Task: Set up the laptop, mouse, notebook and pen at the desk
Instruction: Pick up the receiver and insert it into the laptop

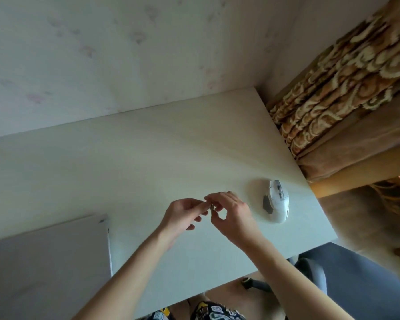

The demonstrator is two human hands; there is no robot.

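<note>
A white mouse (276, 200) with a dark side panel lies on the white desk (148, 158) near its right edge. A closed light-grey laptop (46, 262) sits at the desk's front left. My left hand (185, 213) and my right hand (231, 213) meet above the desk's middle, just left of the mouse. Their fingertips pinch a tiny dark piece (211, 207), too small to identify. No notebook or pen is in view.
A pale wall runs along the desk's far edge. A brown patterned curtain (333, 100) hangs past the right edge. A grey chair (356, 285) with an armrest stands at the front right, beside my patterned shorts (213, 311).
</note>
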